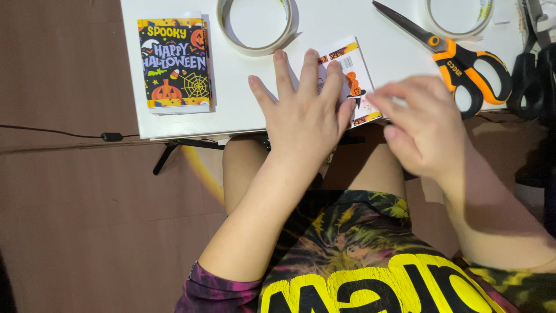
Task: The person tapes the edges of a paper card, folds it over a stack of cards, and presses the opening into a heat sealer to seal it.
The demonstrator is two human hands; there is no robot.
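White desk (243, 110) carries everything we handle. Our left hand (304, 113) lies flat with fingers spread, pressing down on a small white card with orange and black printed edges (354, 75), so its grip is open rather than closed around anything. Our right hand (425, 124) sits just to the right of the card, its fingers curled toward the card's right edge; we cannot tell whether this grip actually pinches the card, since the motion blurs the fingertips. The card lies under the left fingers and between the two hands, near the desk's front edge. Just beyond the right hand rest scissors with orange and black handles (463, 61), blades pointing away to the left. Beyond the left fingertips sits a roll of clear tape (255, 26), and a second tape roll (460, 17) lies beyond the scissors. Well to the left of the left hand lies a stack of black cards printed with pumpkins and a web (174, 64).
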